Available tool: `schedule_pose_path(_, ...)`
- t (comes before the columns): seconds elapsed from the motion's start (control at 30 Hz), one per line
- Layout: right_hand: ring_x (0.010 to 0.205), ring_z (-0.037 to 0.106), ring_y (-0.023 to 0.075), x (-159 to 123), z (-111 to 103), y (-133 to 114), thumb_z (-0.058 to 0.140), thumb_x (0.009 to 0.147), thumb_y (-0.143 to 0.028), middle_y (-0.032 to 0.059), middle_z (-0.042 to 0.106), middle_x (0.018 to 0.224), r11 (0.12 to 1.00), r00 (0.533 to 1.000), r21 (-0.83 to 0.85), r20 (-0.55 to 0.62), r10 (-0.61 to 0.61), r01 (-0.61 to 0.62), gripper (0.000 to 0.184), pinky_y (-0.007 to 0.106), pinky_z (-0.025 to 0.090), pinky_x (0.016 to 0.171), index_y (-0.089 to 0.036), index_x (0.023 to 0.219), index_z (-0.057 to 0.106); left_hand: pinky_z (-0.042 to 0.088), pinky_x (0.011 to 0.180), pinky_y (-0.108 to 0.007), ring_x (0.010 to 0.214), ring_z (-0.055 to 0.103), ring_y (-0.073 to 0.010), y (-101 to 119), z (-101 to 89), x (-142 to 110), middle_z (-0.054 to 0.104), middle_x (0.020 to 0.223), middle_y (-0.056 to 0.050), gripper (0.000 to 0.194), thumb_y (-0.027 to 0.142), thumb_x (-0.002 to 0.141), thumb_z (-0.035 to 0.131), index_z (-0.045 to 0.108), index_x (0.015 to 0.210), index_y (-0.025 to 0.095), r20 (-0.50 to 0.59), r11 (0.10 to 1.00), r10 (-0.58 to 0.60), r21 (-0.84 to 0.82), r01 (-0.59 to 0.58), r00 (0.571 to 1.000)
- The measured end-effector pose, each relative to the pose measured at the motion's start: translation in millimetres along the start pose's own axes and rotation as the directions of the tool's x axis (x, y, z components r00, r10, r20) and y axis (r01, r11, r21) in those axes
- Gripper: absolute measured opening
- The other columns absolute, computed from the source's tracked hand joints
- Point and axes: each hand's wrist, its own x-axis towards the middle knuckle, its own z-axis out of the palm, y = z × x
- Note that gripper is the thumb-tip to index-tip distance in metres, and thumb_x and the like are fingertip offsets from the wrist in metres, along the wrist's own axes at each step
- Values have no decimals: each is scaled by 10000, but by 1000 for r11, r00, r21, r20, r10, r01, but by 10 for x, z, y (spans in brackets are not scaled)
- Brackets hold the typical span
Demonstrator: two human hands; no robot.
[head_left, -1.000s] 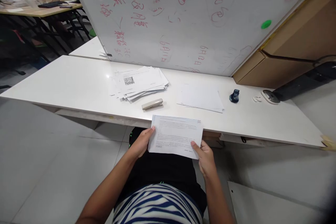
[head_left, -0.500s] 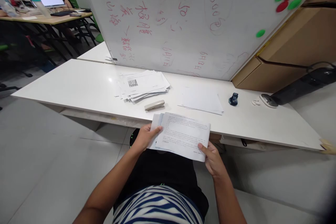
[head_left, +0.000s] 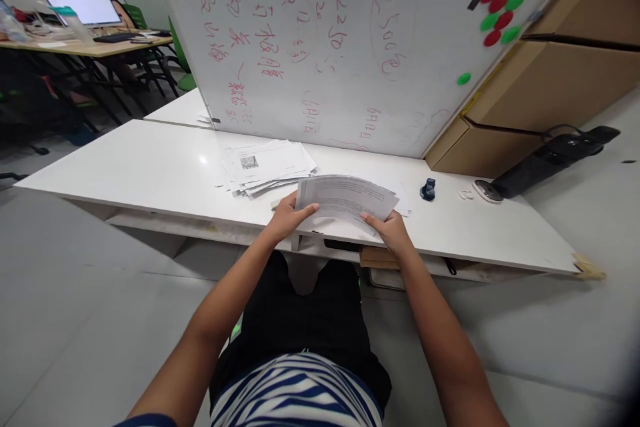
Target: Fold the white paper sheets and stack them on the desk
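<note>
Above the front edge of the white desk (head_left: 125,160), a stack of printed sheets (head_left: 345,192) is bending into a curve between two bare hands that are standing apart from each other. The left hand (head_left: 287,219) is clamping the left end of the sheets, its thumb lying across the top page. The right hand (head_left: 393,230) is gripping them near the lower right corner, its thumb also pressing on top. At their right end the pages are spreading slightly, so several edges are showing; the printing is appearing too small to read. Whether the sheets are touching the desk, I cannot tell.

Just behind the left hand, a pale object (head_left: 275,204) is peeking out, mostly hidden. Farther back on the left, an uneven pile of papers (head_left: 275,163) is lying on the desk, a dark square pattern showing on its top page. Behind the right hand, some white paper (head_left: 404,203) is lying flat, partly covered from view by the held sheets. To its right, a small dark blue object (head_left: 427,190) is sitting near a little white item (head_left: 465,195), and a black bottle (head_left: 555,153) is appearing tilted before the cardboard boxes (head_left: 565,90). Along the back of the desk, a whiteboard (head_left: 350,47) is standing with red handwriting running sideways.
</note>
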Motion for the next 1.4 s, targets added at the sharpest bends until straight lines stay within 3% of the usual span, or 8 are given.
schedule_pose_path(0.2,1050,645,273,-1,84,187,804,614,-458,94,713,1097,993,999,122,-35,1,4,515,449,492,934,-174,1031,697,506,928,-385,1086,630,-281,-129,-45,63,688,1162,-89,505,502,723,713,678,1114,185,100,998,-52,-14,54,994)
schedule_pose_path(0.37,1068,634,271,-52,188,230,772,656,-472,89,720,1071,980,1000,198,-16,-11,14,461,434,479,960,-170,997,706,497,940,-394,1078,637,-266,-248,93,118,690,1161,-102,522,484,717,729,662,1118,155,43,984,-56,-169,62,998)
schedule_pose_path(0.5,1084,625,285,-96,192,177,747,692,-457,93,713,1091,998,1000,66,-25,-13,14,455,443,473,969,-181,1050,695,502,927,-388,1075,637,-270,-267,181,87,694,1147,-98,489,496,754,692,671,1101,152,20,974,-60,-216,62,998)
schedule_pose_path(0.73,1120,601,313,-264,133,94,717,717,-478,104,722,1041,988,999,-155,-45,13,-20,402,454,456,988,-183,990,710,503,893,-378,1067,627,-280,-97,221,-59,692,1138,-71,433,501,846,578,670,1123,181,62,1000,19,-5,-19,998)
schedule_pose_path(0.87,1128,596,304,-330,59,70,733,702,-472,106,712,1072,982,995,-191,-95,-25,7,491,440,455,994,-172,1086,679,503,873,-375,1011,640,-275,-79,223,-83,711,1033,-59,399,502,846,575,690,1054,181,74,998,58,4,-58,996)
schedule_pose_path(0.97,1130,597,291,-299,60,76,744,691,-471,110,692,1135,990,989,-141,-144,-19,-2,564,421,460,993,-166,1157,648,495,893,-379,1024,637,-278,-119,213,-3,703,1081,-74,412,484,793,656,692,1059,171,89,995,83,-71,-77,992)
schedule_pose_path(1.13,1108,610,297,-193,169,147,749,683,-484,123,698,1120,1000,997,-14,-79,-24,23,552,438,467,978,-133,1102,668,495,937,-404,1085,629,-285,-220,234,155,692,1150,-99,478,470,745,720,680,1106,159,12,976,-65,-208,66,998)
schedule_pose_path(1.4,1171,582,259,-185,269,183,739,715,-466,88,671,1197,991,996,127,-86,-25,36,549,403,443,1029,-178,1173,643,514,934,-403,1060,646,-276,-217,300,131,716,1097,-92,395,416,717,760,709,1010,155,-9,988,-53,-145,51,999)
